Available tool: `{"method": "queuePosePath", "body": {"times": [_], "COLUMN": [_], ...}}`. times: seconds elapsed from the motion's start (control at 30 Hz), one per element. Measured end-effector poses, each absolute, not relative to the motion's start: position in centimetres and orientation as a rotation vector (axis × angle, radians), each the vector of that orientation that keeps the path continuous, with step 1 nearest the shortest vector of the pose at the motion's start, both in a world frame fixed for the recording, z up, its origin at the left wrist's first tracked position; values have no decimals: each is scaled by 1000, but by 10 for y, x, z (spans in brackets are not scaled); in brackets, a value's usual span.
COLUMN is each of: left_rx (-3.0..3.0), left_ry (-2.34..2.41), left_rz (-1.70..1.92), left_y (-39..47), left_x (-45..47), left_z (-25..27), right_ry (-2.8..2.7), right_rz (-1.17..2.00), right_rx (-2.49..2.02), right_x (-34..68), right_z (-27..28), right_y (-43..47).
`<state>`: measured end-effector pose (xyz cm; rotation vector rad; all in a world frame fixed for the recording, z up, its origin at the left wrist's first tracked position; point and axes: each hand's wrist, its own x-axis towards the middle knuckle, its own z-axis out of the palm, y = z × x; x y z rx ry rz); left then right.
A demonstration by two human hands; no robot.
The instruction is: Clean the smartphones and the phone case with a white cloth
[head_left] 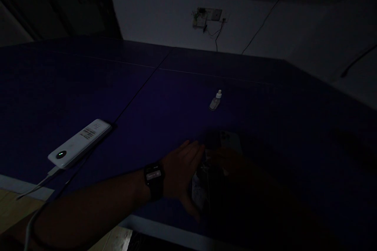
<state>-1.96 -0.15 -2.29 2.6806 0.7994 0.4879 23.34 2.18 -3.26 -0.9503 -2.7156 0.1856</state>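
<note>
Near the front edge of the dark blue table point(88, 86), the left hand point(179, 172) lies flat with fingers stretched and slightly spread, its fingertips resting against the edge of a dim, flat packet point(200, 192) that shows pale print. That grip is apart, pressing or steadying and not clamped on anything. A dark wristwatch point(153, 180) sits on that wrist. Just to the right, the right hand point(232, 164) is a faint shape in deep shadow over the same packet; whether its fingers are closed on the packet or only laid upon it, I cannot tell. The packet itself lies on the table between the two hands, close to the person, with a paler flat piece point(228, 141) showing just beyond it.

Judging from this, the work in hand is handling the packet, and doing it well in such poor light would mean keeping the left palm flat as an anchor so the packet does not slide toward the table edge while the other hand works by feel.

Farther out, a small dropper bottle point(215, 100) with a white cap stands alone, well apart from the hands. Off to the left a white power bank point(79, 143) with a lit green dot lies on the table, a cable point(38, 184) trailing from it over the edge. A wall socket point(206, 17) hangs on the pale wall behind.
</note>
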Motion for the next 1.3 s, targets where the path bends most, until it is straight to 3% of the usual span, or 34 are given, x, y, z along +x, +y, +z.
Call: {"method": "queuePosePath", "body": {"times": [0.97,1.3], "left_rx": [2625,2567], "left_ry": [772,776], "left_rz": [383,400], "left_y": [7,12], "left_x": [-33,-31], "left_z": [-27,-29], "right_ry": [-2407,-2630], "right_rz": [286,406], "right_rx": [-1075,-985], "right_x": [229,233], "right_z": [-10,-23], "right_y": [10,-9]}}
